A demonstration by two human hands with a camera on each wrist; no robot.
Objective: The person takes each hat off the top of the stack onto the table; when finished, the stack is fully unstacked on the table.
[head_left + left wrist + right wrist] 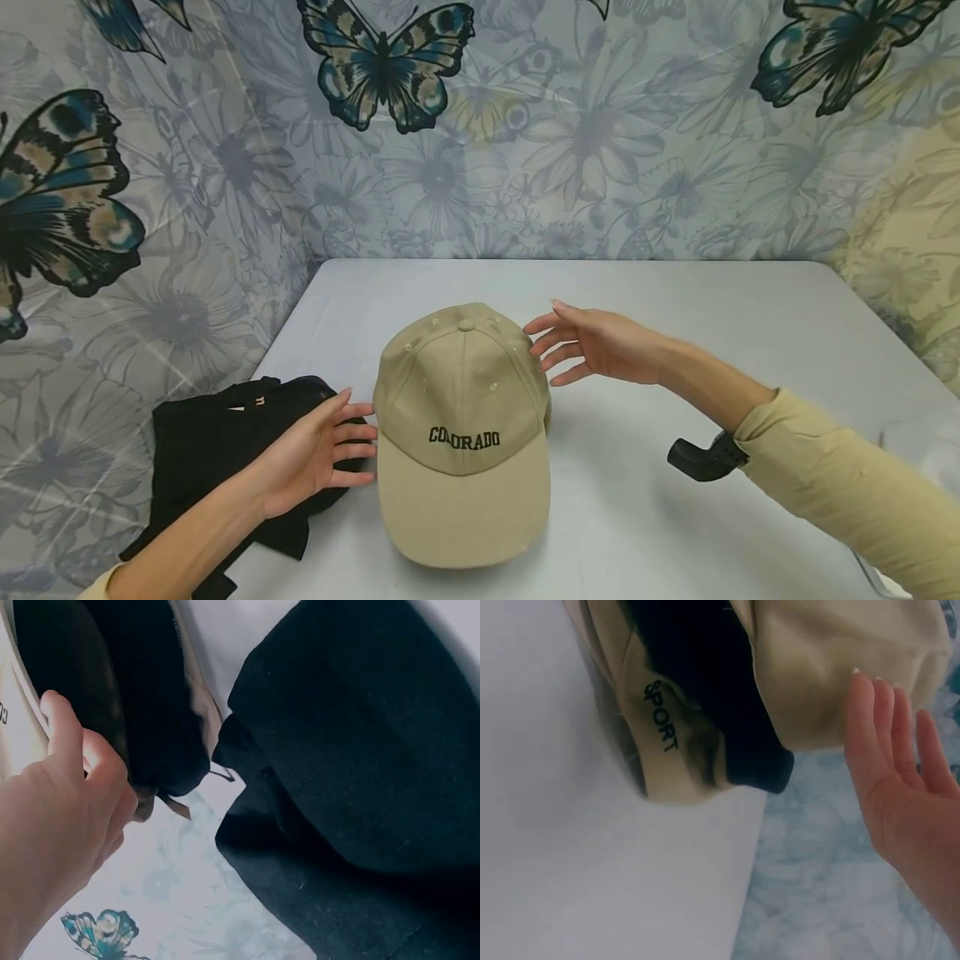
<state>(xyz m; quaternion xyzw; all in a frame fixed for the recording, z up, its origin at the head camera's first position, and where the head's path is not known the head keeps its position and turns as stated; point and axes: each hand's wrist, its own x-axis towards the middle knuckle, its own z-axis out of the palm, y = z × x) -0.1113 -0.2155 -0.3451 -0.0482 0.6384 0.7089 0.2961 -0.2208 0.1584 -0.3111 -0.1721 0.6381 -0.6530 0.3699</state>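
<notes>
A beige baseball cap [465,375] marked COLORADO sits on the white table, its brim toward me. Beside its left edge is my left hand [311,454], fingers extended, with the fingertips at the cap's side. My right hand [600,343] has spread, relaxed fingers at the right of the crown; whether they touch it, I cannot tell. Under the beige crown, the right wrist view shows a black layer [705,682] and more beige cloth [664,761] lettered SPORT. From the left wrist view, the left hand [75,802] is against the cap's edge, with dark cloth [157,690] beneath.
Folded black clothing [217,450] lies at the left of the white table [675,300], partly behind the left hand. A black wrist-worn device [705,458] projects from the right sleeve. Butterfly-patterned cloth [525,167] hangs behind the table.
</notes>
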